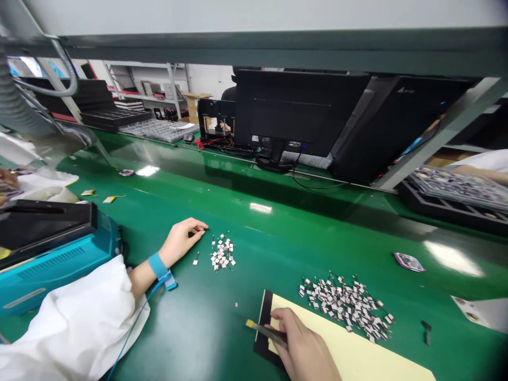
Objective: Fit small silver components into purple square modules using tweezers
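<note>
Well, left hand (pixel 178 241): it rests on the green tabletop (pixel 270 248), low on the left side. Its fingers curl loosely and seem to hold nothing, but they are small in this view, so I may be wrong.
Right hand (pixel 304 344): it is at the bottom middle. Its fingers close around a thin dark tool (pixel 265 332) with a yellow tip.
Small pile: a small pile of tiny white and dark bits (pixel 222 253) lies just beside the left fingertips. It is not touching them.
Big pile: a big pile of the same bits (pixel 345 306) lies to the right of the right hand, near its fingers.
Under the right hand: a pale yellow sheet (pixel 337 344) lies on a black mat (pixel 264 317).
Left wrist: a blue strap (pixel 157 266) goes around it, and a blue cord (pixel 135 323) runs down from it.
Left arm: a white sleeve (pixel 71 317) covers it.
Far left: a teal machine (pixel 51 270) sits on the tabletop.
Far side: two black monitors (pixel 301 111) stand with their backs to the camera.
Right edge: another person's arm (pixel 476 173) is near a tray of parts (pixel 456 188).
</note>
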